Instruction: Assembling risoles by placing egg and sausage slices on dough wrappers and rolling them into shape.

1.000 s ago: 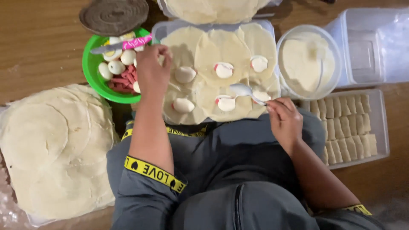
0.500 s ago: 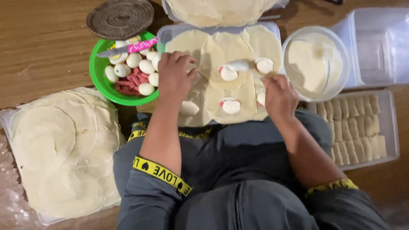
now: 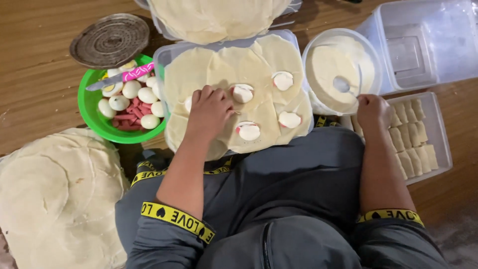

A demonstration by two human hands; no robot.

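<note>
While the left hand [image 3: 209, 112] presses curled onto pale round wrappers [image 3: 249, 65], the right hand [image 3: 371, 107] grips a spoon [image 3: 343, 85].

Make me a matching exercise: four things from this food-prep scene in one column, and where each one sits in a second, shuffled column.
Things:
1. Spoon
2. Pink-handled knife
3. Left hand
4. Folded parcels

Places:
A. In rows in the clear tray at the right
B. Dipping into the white tub of pale paste
C. Resting on the wrappers spread on the board
D. Lying across the green bowl of halved eggs

Pairs: 1-B, 2-D, 3-C, 4-A
</note>
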